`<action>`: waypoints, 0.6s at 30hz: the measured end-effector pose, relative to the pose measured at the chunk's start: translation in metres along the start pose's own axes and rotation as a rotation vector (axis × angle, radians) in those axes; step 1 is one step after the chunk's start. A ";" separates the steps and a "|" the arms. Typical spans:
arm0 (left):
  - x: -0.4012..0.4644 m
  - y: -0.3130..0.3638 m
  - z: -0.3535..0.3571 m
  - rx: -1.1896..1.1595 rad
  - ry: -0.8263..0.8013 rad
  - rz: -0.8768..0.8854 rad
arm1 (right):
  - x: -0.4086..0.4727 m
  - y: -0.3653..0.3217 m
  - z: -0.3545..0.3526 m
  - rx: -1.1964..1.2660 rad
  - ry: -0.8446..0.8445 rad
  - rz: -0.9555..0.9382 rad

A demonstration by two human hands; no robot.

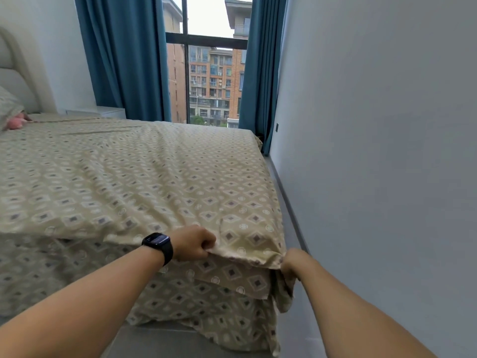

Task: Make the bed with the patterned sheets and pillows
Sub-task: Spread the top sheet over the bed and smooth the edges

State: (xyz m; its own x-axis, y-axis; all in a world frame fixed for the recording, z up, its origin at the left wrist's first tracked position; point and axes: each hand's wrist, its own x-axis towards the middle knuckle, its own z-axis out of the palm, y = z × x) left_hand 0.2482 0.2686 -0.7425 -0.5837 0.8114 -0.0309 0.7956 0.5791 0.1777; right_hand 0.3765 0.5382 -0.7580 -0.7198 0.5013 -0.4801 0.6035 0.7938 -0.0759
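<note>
A beige patterned sheet [134,177] with diamond print lies spread over the bed, with creases running toward the near corner. My left hand [195,242], a black watch on its wrist, is closed on the sheet's near edge. My right hand [293,262] grips the sheet's corner at the bed's near right corner. A second patterned layer [201,301] hangs down the bed's side below my hands. A patterned pillow [7,104] shows at the far left by the padded headboard [15,73].
A grey wall [374,151] runs close along the bed's right side, leaving a narrow floor strip [294,223]. Blue curtains [124,55] frame a window [209,81] beyond the bed. A pink item [16,122] lies near the pillow. A white nightstand [103,111] stands behind the bed.
</note>
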 end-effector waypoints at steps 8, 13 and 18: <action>-0.001 0.000 0.005 -0.060 -0.153 -0.107 | -0.005 -0.040 -0.010 0.090 0.377 -0.130; -0.005 -0.011 -0.003 0.002 0.065 -0.124 | 0.011 -0.027 0.000 0.291 0.367 -0.080; -0.011 -0.022 0.001 0.050 0.170 -0.157 | 0.018 -0.005 -0.004 0.306 0.330 -0.151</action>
State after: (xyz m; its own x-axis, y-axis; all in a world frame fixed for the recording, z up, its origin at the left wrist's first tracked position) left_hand 0.2372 0.2465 -0.7466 -0.7166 0.6884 0.1120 0.6973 0.7040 0.1348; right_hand 0.3594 0.5447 -0.7626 -0.8477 0.5105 -0.1444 0.5217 0.7528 -0.4012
